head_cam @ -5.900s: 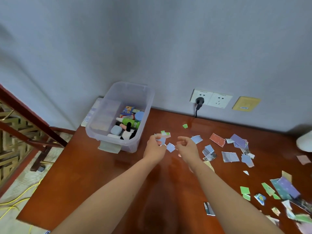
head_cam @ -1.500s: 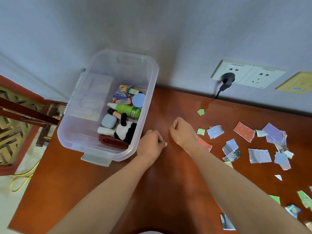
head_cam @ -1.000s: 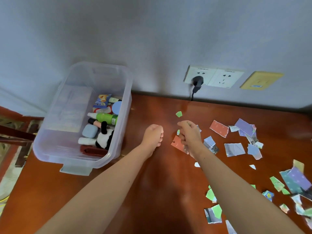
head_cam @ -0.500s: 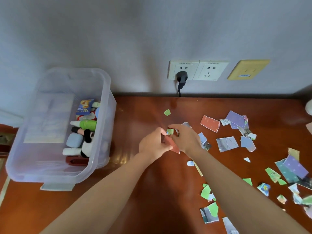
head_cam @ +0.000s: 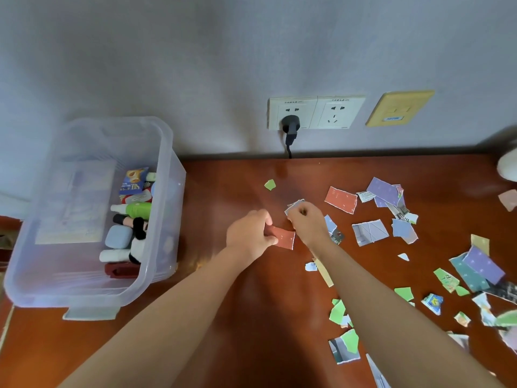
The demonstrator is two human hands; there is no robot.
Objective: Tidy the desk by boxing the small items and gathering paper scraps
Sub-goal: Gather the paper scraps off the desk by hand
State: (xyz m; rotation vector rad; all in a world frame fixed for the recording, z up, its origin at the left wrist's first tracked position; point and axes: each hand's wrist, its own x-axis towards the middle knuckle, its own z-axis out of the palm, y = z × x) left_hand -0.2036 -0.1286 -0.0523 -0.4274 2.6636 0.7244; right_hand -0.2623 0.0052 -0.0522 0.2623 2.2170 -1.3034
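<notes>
Head view: the left hand [head_cam: 249, 233] is curled around the near edge of a red paper scrap [head_cam: 284, 238], pinching it between thumb and fingers, while the right hand [head_cam: 307, 224] pinches a pale grey-blue scrap [head_cam: 293, 204] at its fingertips; the two hands almost meet above the wooden desk [head_cam: 237, 317]. More torn paper scraps [head_cam: 372, 232] lie spread over the right half of the desk, some cut off by the frame's right edge. The clear plastic box [head_cam: 165, 152] stands at the left against the wall, holding small items: a blue packet [head_cam: 133, 182] whose print looks like "SIL", though it is too small to be sure, a green bottle [head_cam: 137, 210] and a panda toy [head_cam: 138, 242]. Text on the wall sockets [head_cam: 316, 112] and the yellow plate [head_cam: 398, 107] is unreadable. The forearms hide part of the desk below the hands.
</notes>
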